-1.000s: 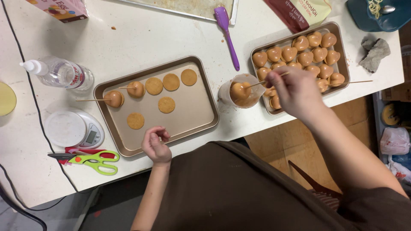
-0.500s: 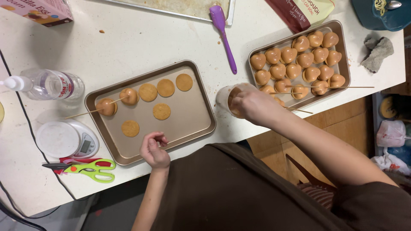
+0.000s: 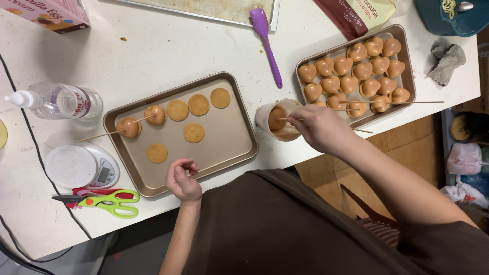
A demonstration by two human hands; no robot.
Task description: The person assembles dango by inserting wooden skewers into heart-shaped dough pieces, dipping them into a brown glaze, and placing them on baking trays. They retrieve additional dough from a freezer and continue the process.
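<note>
left tray: gold pan, five flat tan discs, two glossy coated pieces on skewers.
left hand: curled, pinching thin stick at pan's near edge.
cup: holds caramel-coloured coating, between the pans.
right hand: closed on skewer over cup.

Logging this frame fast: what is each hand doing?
Left hand: fingers curled at the baking tray edge.
Right hand: pinching a thin stick over the cup.

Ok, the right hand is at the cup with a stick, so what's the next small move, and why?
Probably lift the stick straight up out of the cup and let it drip. The right hand holds it over the caramel-coloured coating, and the left tray has bare room beside two coated pieces. The left hand already rests at that tray's near edge.
</note>
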